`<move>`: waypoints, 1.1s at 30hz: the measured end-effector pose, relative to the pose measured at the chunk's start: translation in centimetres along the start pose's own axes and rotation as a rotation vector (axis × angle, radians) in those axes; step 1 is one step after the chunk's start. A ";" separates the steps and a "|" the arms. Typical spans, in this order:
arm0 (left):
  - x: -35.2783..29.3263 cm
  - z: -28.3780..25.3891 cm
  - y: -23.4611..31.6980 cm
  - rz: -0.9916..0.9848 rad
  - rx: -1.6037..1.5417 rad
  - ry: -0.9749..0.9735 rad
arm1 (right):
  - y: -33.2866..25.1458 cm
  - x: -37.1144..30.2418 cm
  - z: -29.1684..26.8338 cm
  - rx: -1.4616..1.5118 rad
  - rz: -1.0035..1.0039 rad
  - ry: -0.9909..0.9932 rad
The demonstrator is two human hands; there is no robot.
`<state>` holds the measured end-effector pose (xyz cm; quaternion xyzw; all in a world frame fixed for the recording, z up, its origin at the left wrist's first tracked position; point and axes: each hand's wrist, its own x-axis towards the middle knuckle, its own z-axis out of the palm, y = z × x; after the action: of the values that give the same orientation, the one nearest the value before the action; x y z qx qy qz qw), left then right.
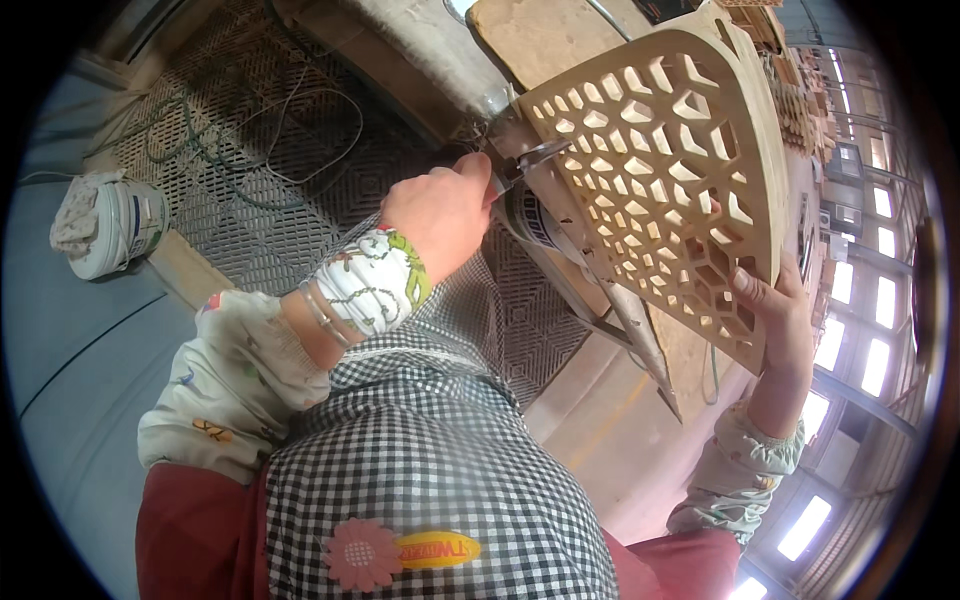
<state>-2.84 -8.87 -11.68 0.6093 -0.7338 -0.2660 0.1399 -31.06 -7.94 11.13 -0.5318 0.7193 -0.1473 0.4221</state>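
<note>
My left hand [440, 205] is closed around a hand tool with a flat, rounded metal end [543, 153]; its exact kind is hard to make out. That metal end is at the left edge of a pale, curved wooden panel [650, 150], pierced all over with angular holes. The panel stands tilted over the work table. My right hand [778, 300] grips its lower right edge, thumb on the pierced face and fingers hidden behind.
Below the panel is a worn work table [685, 370] with a pointed metal edge [655, 385]. On the left floor stands a white bucket [105, 230] with a cloth over it. Cords [300, 130] lie on the patterned floor mat [240, 90]. Wooden pieces are stacked at upper right.
</note>
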 end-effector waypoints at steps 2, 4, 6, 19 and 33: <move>0.2 0.2 0.1 0.031 -0.022 -0.019 | 0.0 -0.1 0.3 0.034 -0.013 -0.008; 0.3 0.2 0.1 0.051 -0.037 -0.040 | -0.5 0.1 0.6 0.049 -0.027 -0.023; 0.0 0.1 0.2 0.072 -0.034 -0.063 | -0.6 -0.1 0.6 0.051 -0.030 -0.032; 1.5 1.5 2.1 0.102 0.262 0.160 | -0.8 -0.4 1.0 0.138 -0.076 -0.031; 0.0 -0.2 1.4 0.106 0.118 -0.016 | 0.2 0.3 0.1 0.071 -0.121 -0.047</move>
<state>-3.90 -8.80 -10.75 0.5746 -0.7805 -0.2194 0.1119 -31.10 -8.12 10.84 -0.5624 0.6699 -0.1855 0.4478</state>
